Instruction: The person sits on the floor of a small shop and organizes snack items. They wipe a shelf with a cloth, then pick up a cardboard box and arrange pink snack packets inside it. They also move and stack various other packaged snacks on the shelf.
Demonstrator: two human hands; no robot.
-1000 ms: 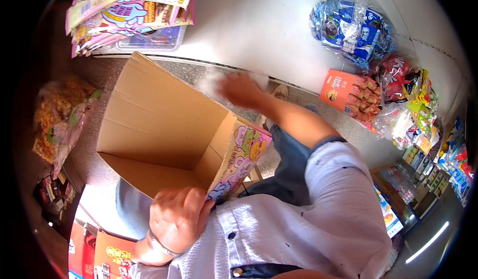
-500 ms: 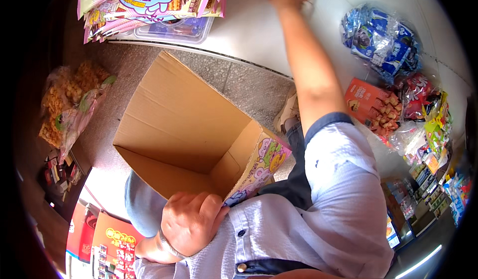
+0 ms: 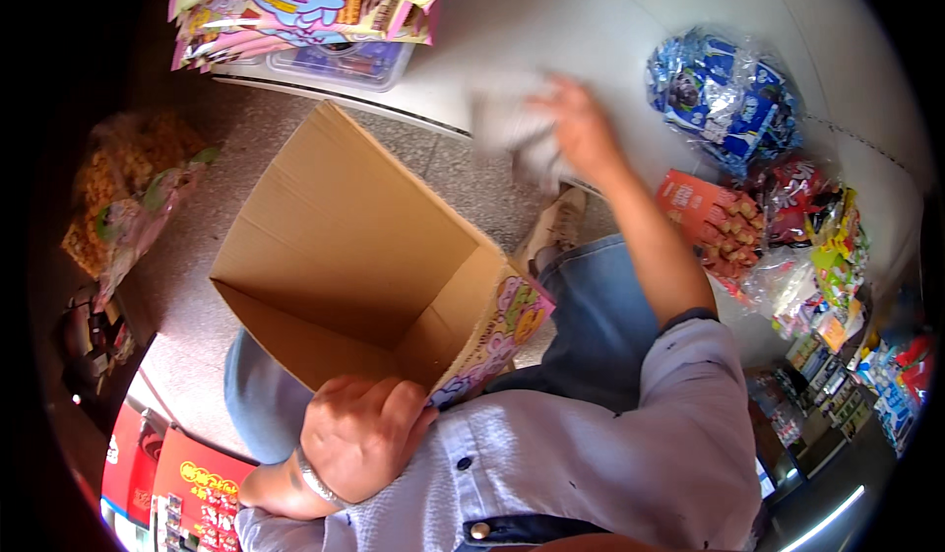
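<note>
An open cardboard box point(image 3: 345, 227) stands tilted on my lap, bare brown inside, with a colourful cartoon print on its right outer side. My left hand point(image 3: 359, 434), a bracelet at its wrist, is closed over the box's near edge. Beyond the box's right side, my right hand point(image 3: 586, 138) is over the front edge of the white counter point(image 3: 591, 30). A blurred greyish-white cloth point(image 3: 517, 133) hangs from its fingers, smeared by motion.
Pink snack packets point(image 3: 315, 5) lie on a clear plastic box point(image 3: 345, 64) at the counter's far left. To the right are a blue bundle of wrapped packets point(image 3: 728, 99), a red-orange packet point(image 3: 709, 212) and several colourful bags. A bag of orange-brown snacks point(image 3: 123, 193) is at the left.
My right hand has come back from the far part of the counter toward its front edge, with the cloth now showing. My left hand keeps its hold on the box; the view has shifted slightly.
</note>
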